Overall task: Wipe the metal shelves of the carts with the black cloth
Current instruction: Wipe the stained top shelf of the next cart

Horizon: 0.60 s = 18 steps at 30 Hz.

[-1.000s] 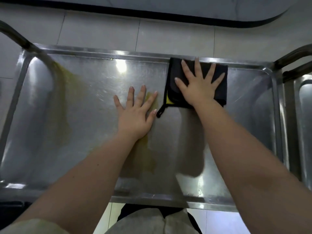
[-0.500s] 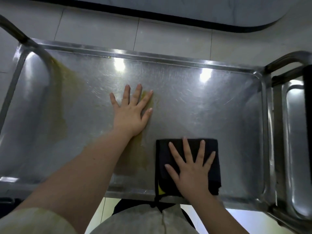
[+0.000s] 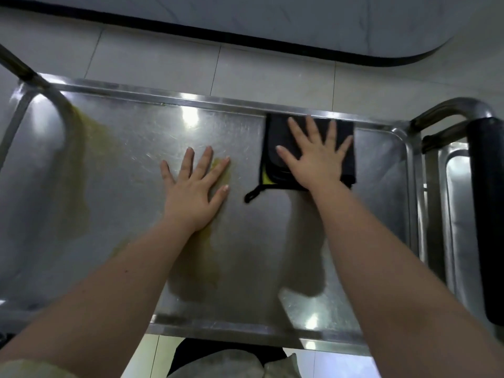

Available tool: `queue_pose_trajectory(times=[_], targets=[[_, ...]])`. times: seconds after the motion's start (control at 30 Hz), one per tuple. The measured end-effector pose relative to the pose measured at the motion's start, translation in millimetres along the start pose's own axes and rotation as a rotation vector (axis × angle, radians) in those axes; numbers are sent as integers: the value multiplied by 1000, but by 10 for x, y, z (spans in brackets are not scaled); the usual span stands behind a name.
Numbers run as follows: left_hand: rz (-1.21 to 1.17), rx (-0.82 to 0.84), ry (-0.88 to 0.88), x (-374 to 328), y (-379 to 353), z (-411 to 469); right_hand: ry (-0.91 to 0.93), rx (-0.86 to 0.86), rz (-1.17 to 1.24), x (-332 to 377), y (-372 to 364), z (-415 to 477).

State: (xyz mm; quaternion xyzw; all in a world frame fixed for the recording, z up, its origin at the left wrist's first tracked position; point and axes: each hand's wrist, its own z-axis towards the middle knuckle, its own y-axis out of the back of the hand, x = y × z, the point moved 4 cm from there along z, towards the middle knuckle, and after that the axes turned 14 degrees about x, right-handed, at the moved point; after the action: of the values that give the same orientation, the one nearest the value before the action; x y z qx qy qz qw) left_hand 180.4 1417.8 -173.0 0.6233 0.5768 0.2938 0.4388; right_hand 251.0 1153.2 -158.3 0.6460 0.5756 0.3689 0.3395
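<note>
The metal shelf (image 3: 122, 165) carries a folded black cloth (image 3: 275, 137) against its far edge, toward the far right corner. The right hand (image 3: 316, 156) presses flat on it, fingers spread. The left hand (image 3: 193, 189) lies flat near the shelf's middle. A yellowish smear (image 3: 81, 159) runs down from the far left corner.

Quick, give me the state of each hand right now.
Left hand: open, fingers spread, palm flat on the metal shelf, holding nothing.
Right hand: open, fingers straight and spread, pressing the black cloth against the shelf.
</note>
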Motion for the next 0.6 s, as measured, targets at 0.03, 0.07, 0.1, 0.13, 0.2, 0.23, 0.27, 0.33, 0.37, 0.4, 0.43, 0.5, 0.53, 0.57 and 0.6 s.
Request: queue_pose_trajectory(times=[0.03, 0.07, 0.1, 0.13, 0.2, 0.23, 0.27, 0.33, 0.37, 0.4, 0.43, 0.5, 0.53, 0.57, 0.6], targets=[[0, -4, 0, 3, 3, 7, -45, -8, 18, -262, 31, -10], [3, -7, 3, 3, 3, 13, -94, -6, 38, -559, 50, -36], [10, -7, 7, 4, 6, 25, -142, 3, 50, -851, 60, -77], [16, -4, 12, 1, 3, 35, -184, 17, 50, -1107, 53, -140], [20, -3, 17, -20, -1, 39, -237, 28, 28, -1422, -13, -327], [19, -3, 17, -31, -4, 39, -245, 29, 18, -1474, -85, -443], [21, 0, 17, -39, -11, 36, -243, 28, 12, -1475, -176, -581], [24, 6, 17, -53, -13, 31, -221, 38, 9, -1414, -384, -930], [23, 7, 14, -59, -10, 29, -211, 47, 8, -1377, -505, -1143], [21, 11, 11, -63, -9, 29, -201, 53, 7, -1344, -643, -1368], [21, 15, 11, -67, -6, 29, -190, 52, 7, -1312, -785, -1595], [22, 16, 16, -74, -4, 25, -179, 46, 8, -1245, -1041, -1976], [23, 18, 16, -83, -4, 26, -186, 49, 14, -1207, -1137, -2108], [23, 21, 15, -90, -3, 30, -197, 53, 21, -1147, -1205, -2197], [21, 25, 13, -90, -6, 31, -200, 54, 25, -1040, -1252, -2257]])
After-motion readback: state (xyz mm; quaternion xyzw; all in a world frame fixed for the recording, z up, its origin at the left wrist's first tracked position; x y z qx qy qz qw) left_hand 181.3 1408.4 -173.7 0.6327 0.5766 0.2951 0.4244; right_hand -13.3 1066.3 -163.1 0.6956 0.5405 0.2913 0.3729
